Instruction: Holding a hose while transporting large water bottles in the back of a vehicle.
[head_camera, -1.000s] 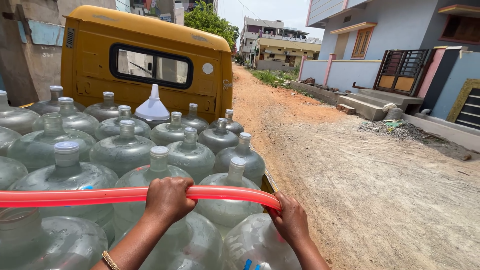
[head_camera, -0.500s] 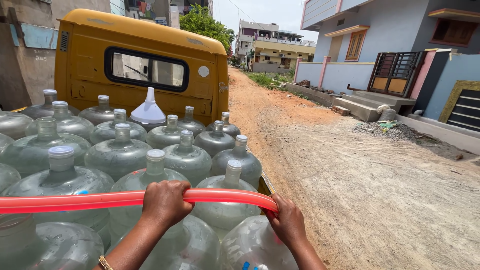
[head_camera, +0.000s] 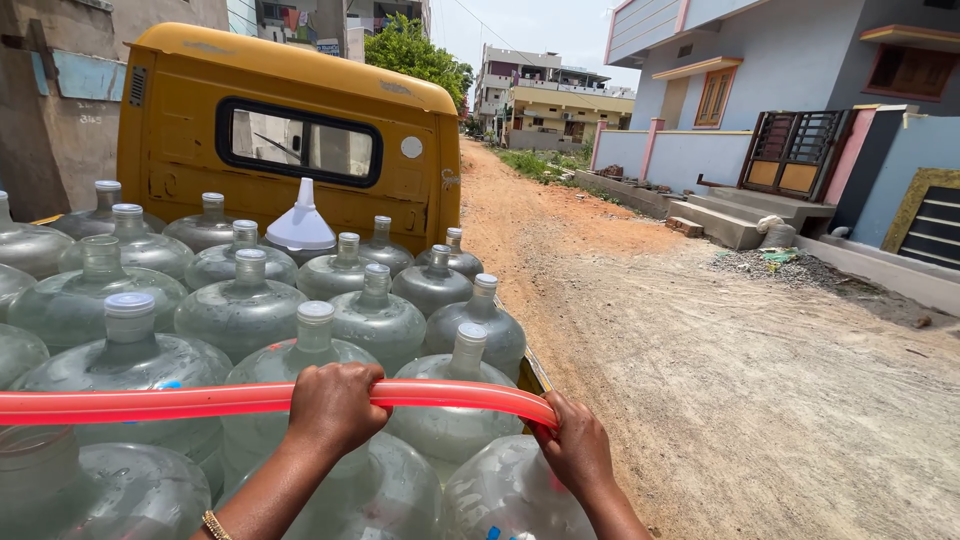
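Both my hands grip a red hose that runs from the left edge across the bottom of the view. My left hand is closed around its middle. My right hand holds the hose's right end, where it bends downward. Under the hose stand several large clear water jugs with white caps, packed together in the open bed of a yellow three-wheeled cargo vehicle. A white funnel sits upside down on one jug near the cab.
A dirt road runs along the right of the vehicle toward distant buildings and trees. A blue house with steps and a gate lines the right side. A grey wall stands at the left.
The view has tilted slightly, so the cab and jugs sit a little lower and further right. Both hands keep their grip on the hose.
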